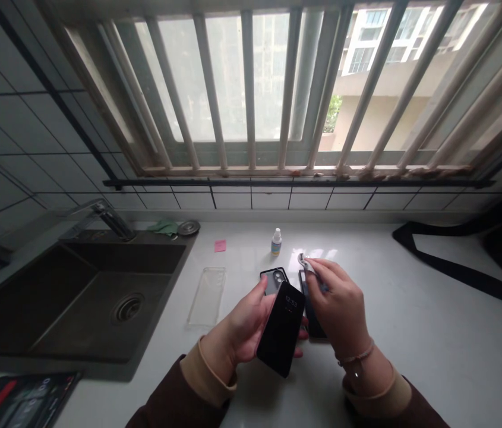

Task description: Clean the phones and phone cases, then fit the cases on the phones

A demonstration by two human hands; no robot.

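My left hand is wrapped round a black smartphone, its lit screen facing up with a clock readout. To its right, my right hand pinches a crumpled whitish cloth or wipe, raised above the counter and apart from the phone. Beneath my right hand lies a second dark phone, partly covered by the hand. A black phone case with round camera openings rests behind the held phone, which hides its lower part. Left of my hands is a clear phone case, flat on the counter.
A small white dropper bottle stands upright near the back, with a pink sticky note to its left. The sink with its faucet occupies the left. A black strap lies at right; a dark printed package is front left.
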